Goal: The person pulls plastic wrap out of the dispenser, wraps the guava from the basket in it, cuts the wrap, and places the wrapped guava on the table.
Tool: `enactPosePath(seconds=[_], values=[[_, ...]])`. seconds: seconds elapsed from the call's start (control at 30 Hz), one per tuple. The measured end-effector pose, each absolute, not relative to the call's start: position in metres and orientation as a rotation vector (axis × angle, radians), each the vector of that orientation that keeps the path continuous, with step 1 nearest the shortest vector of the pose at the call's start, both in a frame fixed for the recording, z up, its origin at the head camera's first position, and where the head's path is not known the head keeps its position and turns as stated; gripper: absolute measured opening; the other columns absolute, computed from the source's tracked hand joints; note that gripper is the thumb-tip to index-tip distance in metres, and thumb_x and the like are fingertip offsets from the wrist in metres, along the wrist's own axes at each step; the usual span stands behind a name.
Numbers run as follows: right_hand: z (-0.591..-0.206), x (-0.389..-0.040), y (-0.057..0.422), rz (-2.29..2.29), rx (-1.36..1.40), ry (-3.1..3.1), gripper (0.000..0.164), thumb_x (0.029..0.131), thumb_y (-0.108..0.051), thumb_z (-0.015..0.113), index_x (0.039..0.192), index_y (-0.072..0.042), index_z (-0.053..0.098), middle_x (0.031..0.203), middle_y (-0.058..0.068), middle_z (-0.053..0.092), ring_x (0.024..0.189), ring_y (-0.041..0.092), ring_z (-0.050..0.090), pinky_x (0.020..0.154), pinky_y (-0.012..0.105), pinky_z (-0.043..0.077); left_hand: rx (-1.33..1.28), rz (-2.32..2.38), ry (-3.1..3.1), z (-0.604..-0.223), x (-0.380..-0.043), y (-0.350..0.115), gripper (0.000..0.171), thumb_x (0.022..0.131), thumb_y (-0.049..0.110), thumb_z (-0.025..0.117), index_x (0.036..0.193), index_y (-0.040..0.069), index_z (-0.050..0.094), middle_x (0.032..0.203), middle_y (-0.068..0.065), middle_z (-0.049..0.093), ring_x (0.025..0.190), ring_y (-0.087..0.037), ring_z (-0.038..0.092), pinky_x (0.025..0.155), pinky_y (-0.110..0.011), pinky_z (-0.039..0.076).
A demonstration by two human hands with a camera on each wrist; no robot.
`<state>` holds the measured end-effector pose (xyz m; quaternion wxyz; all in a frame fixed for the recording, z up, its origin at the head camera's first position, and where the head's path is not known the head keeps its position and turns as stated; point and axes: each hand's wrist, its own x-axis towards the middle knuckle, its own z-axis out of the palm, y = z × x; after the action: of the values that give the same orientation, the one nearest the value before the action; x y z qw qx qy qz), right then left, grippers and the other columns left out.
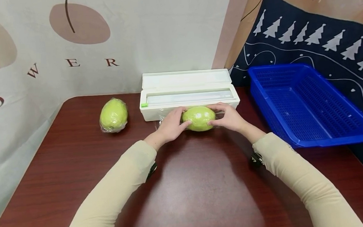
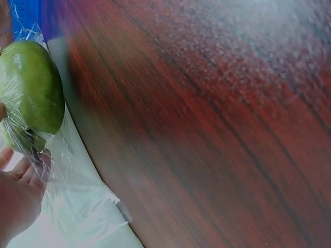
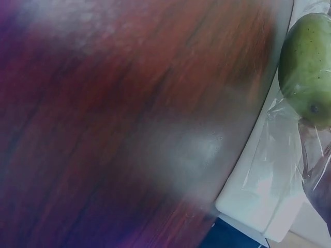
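Observation:
A green mango-like fruit [image 1: 199,118], oval and smooth, is held between both hands in front of the white cling film box. My left hand [image 1: 171,124] grips its left end, and my right hand [image 1: 229,119] grips the right end, both thumbs toward me. Clear cling film [image 2: 72,191] covers the fruit, bunches at its tip by the left fingers and trails off loosely in the left wrist view. On the other side, more film [image 3: 274,139] hangs between the fruit and my right hand. The fruit's underside is hidden.
The white cling film box [image 1: 151,114] stands at the table's back edge with its lid [image 1: 185,78] raised and a green slider [image 1: 144,105] at left. Another green fruit [image 1: 113,114], wrapped in film, sits to the left. A blue plastic basket [image 1: 338,140] is at the right.

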<state>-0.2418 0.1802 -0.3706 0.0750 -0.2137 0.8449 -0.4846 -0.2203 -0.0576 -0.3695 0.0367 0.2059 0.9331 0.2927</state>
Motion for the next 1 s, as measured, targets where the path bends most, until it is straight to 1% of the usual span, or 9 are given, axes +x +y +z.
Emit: enactPosePath(seconds=[0.1,0.27,0.33,0.47,0.57,0.7,0.83,0.9,1.0], values=[[-0.3718,-0.2396,0.1801,-1.406,-0.679,2.562,0.066,0.072,-0.005,0.078,0.131,0.005,0.049,0.125,0.023,0.053,0.111,0.034,0.056,0.094,0.044,0.049,0.619,0.919,2.853,-0.369,-0.22,-0.0575,0.048,0.095,0.03,0.053,0.132,0.001,0.042,0.13,-0.016,0.052,0.126,-0.028,0.046,0.108,-0.04,0.035],[-0.3771,-0.2382,0.178,-1.234,-0.829,2.682,0.081,0.064,-0.01,0.085,0.132,0.004,0.043,0.129,0.022,0.049,0.118,0.034,0.049,0.099,0.045,0.044,0.598,0.928,2.851,-0.3691,-0.22,-0.0572,0.048,0.095,0.029,0.053,0.133,0.002,0.043,0.129,-0.016,0.052,0.125,-0.027,0.047,0.108,-0.039,0.036],[-0.3794,-0.239,0.178,-1.208,-0.86,2.711,0.082,0.062,-0.01,0.086,0.131,0.004,0.044,0.127,0.021,0.05,0.117,0.033,0.048,0.1,0.045,0.044,0.607,0.926,2.857,-0.3694,-0.2201,-0.0569,0.048,0.095,0.029,0.053,0.132,0.001,0.043,0.129,-0.016,0.053,0.125,-0.028,0.047,0.107,-0.039,0.036],[-0.3802,-0.2405,0.1791,-1.264,-0.838,2.698,0.079,0.06,-0.006,0.087,0.127,0.005,0.047,0.122,0.022,0.054,0.111,0.033,0.054,0.094,0.044,0.049,0.634,0.965,2.839,-0.3702,-0.2198,-0.0564,0.049,0.094,0.029,0.055,0.132,0.002,0.044,0.129,-0.015,0.054,0.124,-0.027,0.048,0.107,-0.039,0.037],[-0.3793,-0.241,0.1801,-1.281,-0.814,2.685,0.078,0.059,-0.006,0.087,0.127,0.005,0.048,0.121,0.021,0.056,0.109,0.033,0.056,0.092,0.043,0.05,0.655,0.975,2.823,-0.3707,-0.2174,-0.0563,0.061,0.086,0.03,0.066,0.134,0.004,0.042,0.131,-0.014,0.052,0.125,-0.027,0.047,0.108,-0.04,0.036],[-0.3792,-0.2416,0.1814,-1.298,-0.779,2.672,0.079,0.058,-0.006,0.088,0.127,0.003,0.05,0.122,0.02,0.056,0.11,0.032,0.056,0.093,0.044,0.049,0.728,0.87,2.877,-0.3734,-0.2142,-0.0555,0.075,0.077,0.022,0.076,0.136,0.001,0.036,0.135,-0.018,0.043,0.125,-0.031,0.046,0.107,-0.041,0.037],[-0.3787,-0.2432,0.181,-1.339,-0.746,2.641,0.078,0.059,-0.008,0.087,0.128,0.002,0.052,0.122,0.02,0.058,0.109,0.032,0.057,0.093,0.044,0.05,0.77,0.82,2.967,-0.375,-0.2142,-0.0552,0.066,0.079,0.014,0.075,0.133,0.0,0.039,0.13,-0.018,0.044,0.12,-0.031,0.05,0.103,-0.039,0.042],[-0.3774,-0.244,0.1807,-1.358,-0.715,2.626,0.076,0.06,-0.008,0.087,0.128,0.0,0.053,0.12,0.019,0.06,0.107,0.031,0.059,0.091,0.043,0.05,0.777,0.818,2.986,-0.3742,-0.2147,-0.0559,0.063,0.08,0.015,0.074,0.131,0.0,0.041,0.128,-0.017,0.046,0.119,-0.03,0.051,0.102,-0.038,0.043],[-0.3749,-0.2448,0.1815,-1.362,-0.674,2.614,0.073,0.061,-0.008,0.086,0.127,-0.001,0.055,0.117,0.019,0.062,0.104,0.029,0.06,0.089,0.042,0.052,0.786,0.818,2.968,-0.3724,-0.2149,-0.0576,0.066,0.082,0.019,0.072,0.136,0.001,0.039,0.131,-0.017,0.046,0.123,-0.029,0.049,0.104,-0.039,0.042]])
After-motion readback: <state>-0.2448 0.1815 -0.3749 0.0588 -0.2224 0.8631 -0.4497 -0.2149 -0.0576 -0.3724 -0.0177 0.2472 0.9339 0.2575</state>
